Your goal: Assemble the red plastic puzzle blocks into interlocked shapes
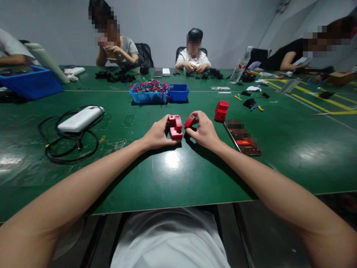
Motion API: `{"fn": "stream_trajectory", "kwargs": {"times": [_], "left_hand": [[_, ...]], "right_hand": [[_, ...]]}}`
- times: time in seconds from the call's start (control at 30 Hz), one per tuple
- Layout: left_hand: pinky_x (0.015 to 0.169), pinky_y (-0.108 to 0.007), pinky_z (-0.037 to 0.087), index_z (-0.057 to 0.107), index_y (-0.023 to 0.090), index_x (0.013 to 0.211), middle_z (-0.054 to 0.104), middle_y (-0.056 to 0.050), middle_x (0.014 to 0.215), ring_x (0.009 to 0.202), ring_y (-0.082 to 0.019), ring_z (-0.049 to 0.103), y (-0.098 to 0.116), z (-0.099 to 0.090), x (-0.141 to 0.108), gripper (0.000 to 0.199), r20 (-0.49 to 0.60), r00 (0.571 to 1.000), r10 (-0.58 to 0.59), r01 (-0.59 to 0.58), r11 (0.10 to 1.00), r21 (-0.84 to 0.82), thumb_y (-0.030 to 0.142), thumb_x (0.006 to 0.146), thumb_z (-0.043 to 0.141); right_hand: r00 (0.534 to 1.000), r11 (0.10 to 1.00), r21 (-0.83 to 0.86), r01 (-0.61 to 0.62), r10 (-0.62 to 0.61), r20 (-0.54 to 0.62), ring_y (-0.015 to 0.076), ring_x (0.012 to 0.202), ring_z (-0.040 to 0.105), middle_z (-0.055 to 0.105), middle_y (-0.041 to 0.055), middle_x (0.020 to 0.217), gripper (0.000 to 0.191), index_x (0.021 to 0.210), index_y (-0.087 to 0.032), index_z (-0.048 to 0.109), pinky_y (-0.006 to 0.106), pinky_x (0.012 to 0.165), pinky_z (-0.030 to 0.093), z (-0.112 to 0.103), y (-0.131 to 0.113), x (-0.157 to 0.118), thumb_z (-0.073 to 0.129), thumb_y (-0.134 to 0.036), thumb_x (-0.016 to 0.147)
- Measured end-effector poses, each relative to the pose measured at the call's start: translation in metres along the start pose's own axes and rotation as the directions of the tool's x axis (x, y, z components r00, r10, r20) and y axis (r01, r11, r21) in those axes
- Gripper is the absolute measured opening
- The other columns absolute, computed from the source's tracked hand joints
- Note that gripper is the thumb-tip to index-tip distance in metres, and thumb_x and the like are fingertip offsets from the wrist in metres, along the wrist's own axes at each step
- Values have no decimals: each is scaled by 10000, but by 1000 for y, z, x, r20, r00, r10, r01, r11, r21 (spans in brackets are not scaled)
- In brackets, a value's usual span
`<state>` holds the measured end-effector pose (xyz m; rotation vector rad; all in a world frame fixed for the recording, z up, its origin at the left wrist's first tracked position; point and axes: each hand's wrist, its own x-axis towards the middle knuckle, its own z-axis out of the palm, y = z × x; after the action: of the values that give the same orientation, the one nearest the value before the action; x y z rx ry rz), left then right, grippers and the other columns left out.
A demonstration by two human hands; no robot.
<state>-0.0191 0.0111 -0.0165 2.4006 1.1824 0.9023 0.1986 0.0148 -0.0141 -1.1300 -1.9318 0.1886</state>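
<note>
My left hand (159,133) is closed around a red notched block (176,127), its thumb below and fingers behind. A small gap to the right, my right hand (204,130) pinches a smaller red block (190,121) between thumb and fingers, tilted toward the first one. The two red pieces are apart. Beyond my right hand another red block (221,110) stands upright on the green table (167,186). Just right of my right wrist lies a phone (242,137) with its screen lit.
On the left, a white power bank (81,119) lies with a looped black cable (55,160). Ahead are a blue bin of coloured wires (149,97) and a second blue bin (179,93). A plastic bottle (241,66) stands farther right. Several people sit around the table.
</note>
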Motion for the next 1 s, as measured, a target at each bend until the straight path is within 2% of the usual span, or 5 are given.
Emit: {"fn": "stream_trajectory", "kwargs": {"times": [0.17, 0.4, 0.77, 0.9, 1.0], "left_hand": [[877, -463, 490, 495, 173, 1231, 649, -116, 1074, 991, -319, 614, 2, 0, 1, 771, -23, 994, -107, 110, 987, 120, 549, 624, 784], [878, -481, 472, 486, 142, 1243, 615, -145, 1082, 998, -332, 567, 3, 0, 1, 831, -12, 987, -161, 160, 972, 169, 629, 628, 761], [977, -492, 437, 473, 177, 1256, 604, -124, 1181, 1067, -316, 538, 1, 1, 1, 750, -56, 998, 2, 7, 988, 154, 517, 654, 761], [1037, -507, 404, 406, 167, 1354, 555, -160, 1291, 1159, -336, 495, -4, 2, 0, 889, -37, 996, 86, -79, 982, 172, 538, 637, 777], [1064, -525, 382, 370, 160, 1403, 526, -179, 1330, 1189, -346, 476, -6, 2, -1, 938, -25, 992, 124, -118, 978, 172, 568, 654, 761]], "right_hand": [[995, 996, 8, 84, -83, -55, 294, 1075, 602, 647, 129, 1167, 424, 1165, -203, 571, 479, 932, 491, 2, 6, 1, 639, -160, 749], [961, 978, 30, 204, -194, -197, 316, 1167, 559, 596, 151, 1278, 501, 1371, -214, 468, 537, 972, 487, -4, -4, 2, 581, -355, 904], [800, 801, 77, 594, -598, 44, 272, 1248, 535, 550, 133, 1338, 387, 1361, -272, 514, 508, 1004, 501, -9, -17, -4, 501, -322, 977], [730, 735, 89, 673, -678, 84, 260, 1248, 538, 573, 135, 1306, 374, 1343, -248, 537, 468, 990, 511, -2, -16, -5, 524, -311, 975], [725, 728, 69, 682, -685, 74, 259, 1226, 550, 590, 135, 1283, 383, 1343, -242, 542, 459, 983, 506, -1, -17, -5, 544, -313, 966]]}}
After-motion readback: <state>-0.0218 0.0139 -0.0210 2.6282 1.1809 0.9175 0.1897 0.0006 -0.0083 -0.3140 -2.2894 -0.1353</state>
